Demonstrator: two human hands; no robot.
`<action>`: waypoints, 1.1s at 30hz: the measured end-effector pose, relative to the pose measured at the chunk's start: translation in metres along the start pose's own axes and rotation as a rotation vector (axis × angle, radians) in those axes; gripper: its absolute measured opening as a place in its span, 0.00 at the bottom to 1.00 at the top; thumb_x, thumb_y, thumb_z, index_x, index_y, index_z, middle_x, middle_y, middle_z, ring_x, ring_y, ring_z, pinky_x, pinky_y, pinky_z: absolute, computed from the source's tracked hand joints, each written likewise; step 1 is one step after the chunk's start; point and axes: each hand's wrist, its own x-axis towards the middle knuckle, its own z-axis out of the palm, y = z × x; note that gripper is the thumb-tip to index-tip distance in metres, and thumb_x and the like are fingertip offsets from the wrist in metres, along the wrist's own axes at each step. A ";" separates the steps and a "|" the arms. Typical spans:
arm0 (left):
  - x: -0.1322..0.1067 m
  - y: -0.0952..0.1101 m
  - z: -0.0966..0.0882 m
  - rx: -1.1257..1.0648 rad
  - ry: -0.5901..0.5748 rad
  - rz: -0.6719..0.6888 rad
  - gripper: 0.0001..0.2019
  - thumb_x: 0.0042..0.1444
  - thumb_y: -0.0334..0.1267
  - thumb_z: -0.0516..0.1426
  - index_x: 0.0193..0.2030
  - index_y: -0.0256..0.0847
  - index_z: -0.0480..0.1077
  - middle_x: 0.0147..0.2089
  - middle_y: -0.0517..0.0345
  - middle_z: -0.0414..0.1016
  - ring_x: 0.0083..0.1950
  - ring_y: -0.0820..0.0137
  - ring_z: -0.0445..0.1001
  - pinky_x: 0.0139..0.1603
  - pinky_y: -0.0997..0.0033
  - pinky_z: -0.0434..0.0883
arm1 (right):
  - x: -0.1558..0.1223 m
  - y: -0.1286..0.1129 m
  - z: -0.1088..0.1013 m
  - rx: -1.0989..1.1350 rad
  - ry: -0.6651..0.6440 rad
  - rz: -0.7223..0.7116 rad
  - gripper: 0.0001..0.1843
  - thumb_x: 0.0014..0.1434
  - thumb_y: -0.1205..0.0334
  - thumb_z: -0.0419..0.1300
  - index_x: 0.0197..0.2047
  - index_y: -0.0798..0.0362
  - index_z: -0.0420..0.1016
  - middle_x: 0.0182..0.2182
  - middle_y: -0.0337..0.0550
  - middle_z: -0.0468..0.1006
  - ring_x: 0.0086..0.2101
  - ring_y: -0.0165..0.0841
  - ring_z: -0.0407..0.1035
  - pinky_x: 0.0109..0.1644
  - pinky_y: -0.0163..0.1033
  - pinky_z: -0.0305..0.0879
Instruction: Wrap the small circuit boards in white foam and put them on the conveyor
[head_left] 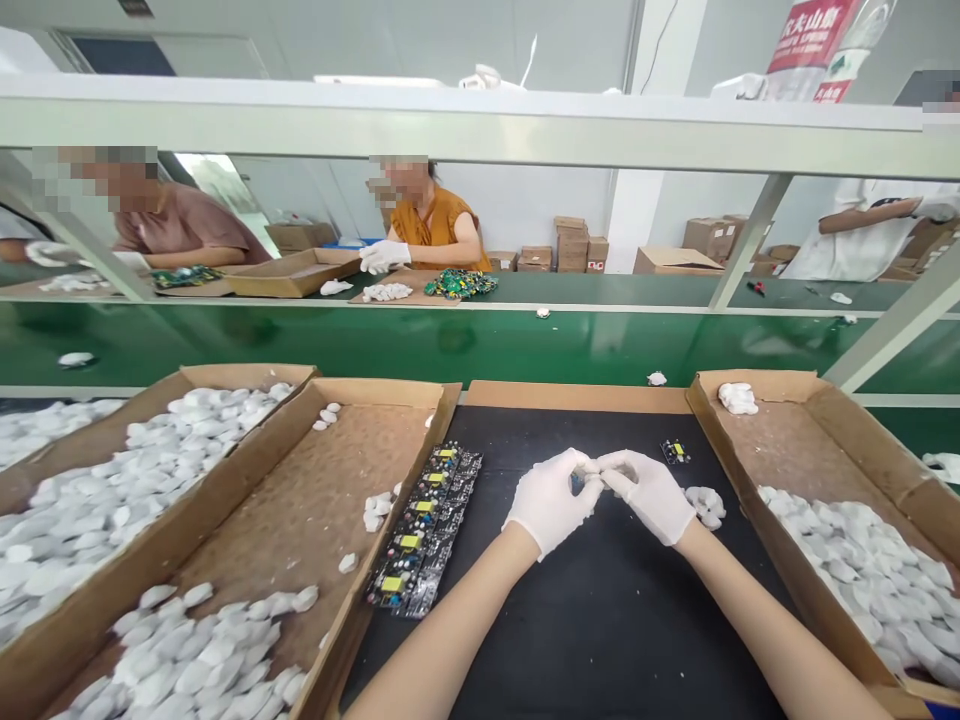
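In white gloves, my left hand point(553, 500) and my right hand point(646, 492) meet fingertip to fingertip above the black mat point(570, 640). Both are closed in a pinch around something small, mostly hidden by the fingers; a bluish bit shows inside the left hand's curl. Beside my right wrist lies a small cluster of white rounded pieces point(706, 507). A single small circuit board point(675, 452) with a yellow part rests just beyond it. To the left, a row of joined circuit boards point(424, 530) with yellow parts lies along the mat's edge.
Cardboard trays point(322, 480) of white pieces stand at left, and another tray point(780, 440) at right. A green conveyor belt point(375, 340) carrying a few white pieces runs behind. Co-workers point(442, 225) sit beyond it. A shelf beam point(480, 125) crosses overhead.
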 end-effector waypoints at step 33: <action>0.011 -0.019 -0.019 -0.332 0.098 0.110 0.13 0.61 0.38 0.49 0.43 0.41 0.73 0.47 0.54 0.74 0.44 0.70 0.74 0.44 0.71 0.73 | -0.023 -0.011 0.033 0.027 -0.204 0.101 0.07 0.50 0.63 0.60 0.34 0.53 0.73 0.29 0.41 0.80 0.30 0.31 0.71 0.36 0.36 0.65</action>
